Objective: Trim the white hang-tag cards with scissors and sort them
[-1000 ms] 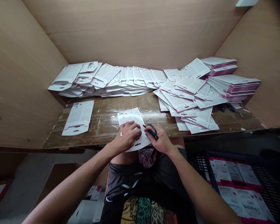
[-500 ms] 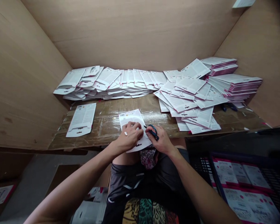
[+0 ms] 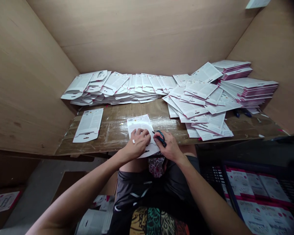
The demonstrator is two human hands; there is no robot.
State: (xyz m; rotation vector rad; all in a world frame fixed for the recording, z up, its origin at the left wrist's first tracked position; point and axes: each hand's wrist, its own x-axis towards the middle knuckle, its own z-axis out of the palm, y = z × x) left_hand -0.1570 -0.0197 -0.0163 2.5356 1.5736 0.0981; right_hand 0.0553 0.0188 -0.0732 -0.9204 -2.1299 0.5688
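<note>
A white printed packet (image 3: 142, 123) lies at the front edge of the table, its slotted end reaching over the edge toward my lap. My left hand (image 3: 140, 141) rests on this packet with bent fingers, pressing on it; a small white bit sticks to the back of the hand. Dark blue-handled scissors (image 3: 163, 141) are held in my right hand (image 3: 168, 143), their tip pointing up and left at the packet's right side. Another white packet (image 3: 88, 125) lies alone to the left.
A long row of overlapping packets (image 3: 115, 83) lines the back wall. Loose packets (image 3: 196, 101) and neat stacks (image 3: 252, 88) fill the right side, near a dark blue tool (image 3: 242, 113). A blue crate (image 3: 224, 182) of packets stands at lower right. Wooden panels enclose the table.
The whole view has shifted slightly to the right. My left hand's fingers have shifted a little on the packet; the scissors remain in my right hand.
</note>
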